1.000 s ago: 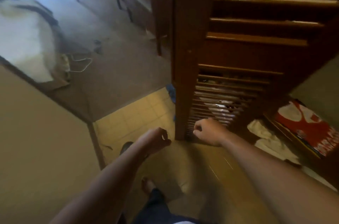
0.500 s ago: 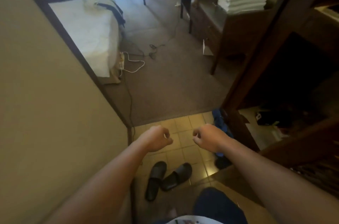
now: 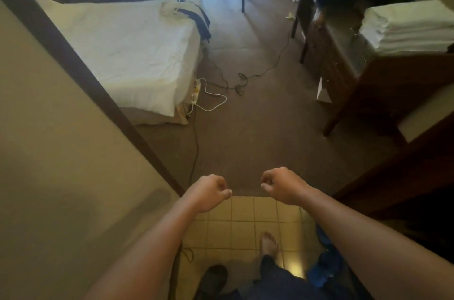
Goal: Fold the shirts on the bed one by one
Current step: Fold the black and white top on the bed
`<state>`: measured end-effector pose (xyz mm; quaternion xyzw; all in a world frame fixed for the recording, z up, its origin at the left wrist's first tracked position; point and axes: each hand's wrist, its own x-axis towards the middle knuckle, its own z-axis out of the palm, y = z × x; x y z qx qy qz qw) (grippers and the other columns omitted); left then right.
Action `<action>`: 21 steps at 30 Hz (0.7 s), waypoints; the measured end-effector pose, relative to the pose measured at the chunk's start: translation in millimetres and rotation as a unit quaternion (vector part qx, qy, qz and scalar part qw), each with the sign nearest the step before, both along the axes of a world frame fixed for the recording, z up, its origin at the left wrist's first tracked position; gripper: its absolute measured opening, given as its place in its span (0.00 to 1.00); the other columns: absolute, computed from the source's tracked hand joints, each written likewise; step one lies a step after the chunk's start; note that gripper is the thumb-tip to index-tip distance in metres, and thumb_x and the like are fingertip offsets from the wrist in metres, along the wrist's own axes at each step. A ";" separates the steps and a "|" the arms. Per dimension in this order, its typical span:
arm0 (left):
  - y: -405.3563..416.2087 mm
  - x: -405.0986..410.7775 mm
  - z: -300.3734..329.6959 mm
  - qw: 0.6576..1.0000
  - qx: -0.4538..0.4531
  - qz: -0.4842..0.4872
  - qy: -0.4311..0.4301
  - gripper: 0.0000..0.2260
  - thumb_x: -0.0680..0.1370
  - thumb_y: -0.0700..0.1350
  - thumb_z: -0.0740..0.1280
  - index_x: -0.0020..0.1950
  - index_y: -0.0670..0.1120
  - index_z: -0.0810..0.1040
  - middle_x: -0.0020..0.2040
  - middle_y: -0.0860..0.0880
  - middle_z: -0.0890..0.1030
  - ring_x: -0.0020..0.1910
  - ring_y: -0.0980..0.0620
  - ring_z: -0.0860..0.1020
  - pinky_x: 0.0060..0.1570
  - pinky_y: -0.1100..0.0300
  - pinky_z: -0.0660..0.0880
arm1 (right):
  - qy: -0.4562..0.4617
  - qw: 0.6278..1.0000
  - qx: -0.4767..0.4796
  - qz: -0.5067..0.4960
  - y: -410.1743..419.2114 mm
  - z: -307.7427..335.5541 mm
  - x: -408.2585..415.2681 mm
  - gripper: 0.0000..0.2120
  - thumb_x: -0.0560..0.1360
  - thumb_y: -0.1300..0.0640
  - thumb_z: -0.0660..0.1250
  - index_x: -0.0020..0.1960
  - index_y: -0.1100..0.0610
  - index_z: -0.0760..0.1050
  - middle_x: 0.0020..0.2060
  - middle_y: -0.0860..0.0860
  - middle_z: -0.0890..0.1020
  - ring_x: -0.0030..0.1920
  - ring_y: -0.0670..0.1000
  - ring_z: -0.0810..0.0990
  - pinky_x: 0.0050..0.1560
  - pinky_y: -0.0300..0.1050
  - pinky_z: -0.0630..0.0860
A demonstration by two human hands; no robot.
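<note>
The bed [image 3: 127, 54] lies at ten o'clock, well apart from the person, who stands on the tiled floor [image 3: 245, 216] at the edge of the carpet [image 3: 258, 115]. The shirts [image 3: 186, 13] sit in a loose heap at the bed's far corner, around eleven o'clock, with dark cloth hanging over the edge; how many there are cannot be told from here.

The left hand [image 3: 208, 193] is curled into a loose fist at six o'clock and holds nothing. Just beside it, the right hand [image 3: 282, 184] is curled the same way, also empty.

The main hazard, as I judge it, lies between the person and the bed. A power strip [image 3: 196, 89] with a white cord [image 3: 213, 101] lies at the foot of the bed, and dark cables [image 3: 235, 83] trail across the carpet at twelve o'clock. The one foot [image 3: 269, 243] in view is bare and could catch a loop there. A slipper [image 3: 212, 280] by the feet could also trip a step.

At two o'clock, a table [image 3: 348, 59] carrying stacked towels [image 3: 407, 27] narrows the path. The overhanging cloth may slide to the floor if the heap is tugged carelessly.
</note>
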<state>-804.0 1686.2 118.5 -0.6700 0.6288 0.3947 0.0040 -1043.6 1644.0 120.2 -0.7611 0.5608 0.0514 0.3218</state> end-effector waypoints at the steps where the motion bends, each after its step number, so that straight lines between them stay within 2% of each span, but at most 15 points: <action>1: -16.8 -5.0 0.3 1.000 0.007 0.005 -0.003 0.13 0.80 0.57 0.67 0.60 0.51 0.81 0.56 0.51 0.82 0.54 0.53 0.81 0.57 0.50 0.80 | -0.009 1.000 0.007 0.000 -19.2 1.3 -3.7 0.10 0.81 0.50 0.64 0.58 0.51 0.81 0.50 0.46 0.82 0.47 0.44 0.80 0.50 0.45 0.81; 5: -76.8 -27.4 -2.7 1.000 0.025 0.007 -0.016 0.16 0.80 0.58 0.66 0.63 0.52 0.80 0.59 0.52 0.82 0.56 0.54 0.80 0.59 0.50 0.79 | -0.005 0.999 0.038 0.038 -89.9 -0.4 -22.0 0.10 0.82 0.50 0.64 0.57 0.51 0.81 0.50 0.46 0.83 0.47 0.44 0.81 0.52 0.47 0.82; 11: -148.4 -52.7 -13.7 0.998 0.052 0.039 0.015 0.15 0.80 0.57 0.67 0.64 0.52 0.80 0.60 0.52 0.82 0.57 0.55 0.80 0.60 0.51 0.79 | 0.004 0.998 0.053 0.042 -171.8 -15.7 -41.4 0.09 0.81 0.51 0.65 0.56 0.50 0.82 0.47 0.45 0.83 0.46 0.44 0.82 0.51 0.48 0.82; 17: -245.7 -46.6 -19.6 0.997 0.050 0.054 0.028 0.15 0.81 0.56 0.67 0.64 0.51 0.79 0.57 0.52 0.82 0.53 0.55 0.80 0.57 0.52 0.80 | 0.000 0.996 0.067 0.056 -263.0 -23.4 -36.8 0.08 0.81 0.51 0.65 0.57 0.49 0.80 0.47 0.44 0.82 0.45 0.42 0.81 0.50 0.45 0.83; 21: -328.4 -28.8 -27.1 0.997 0.042 0.051 0.030 0.15 0.81 0.55 0.67 0.65 0.51 0.79 0.58 0.51 0.82 0.54 0.55 0.80 0.57 0.53 0.80 | 0.005 0.997 0.064 0.051 -346.8 -28.3 -17.8 0.09 0.81 0.50 0.65 0.58 0.49 0.80 0.46 0.44 0.82 0.44 0.42 0.82 0.49 0.45 0.83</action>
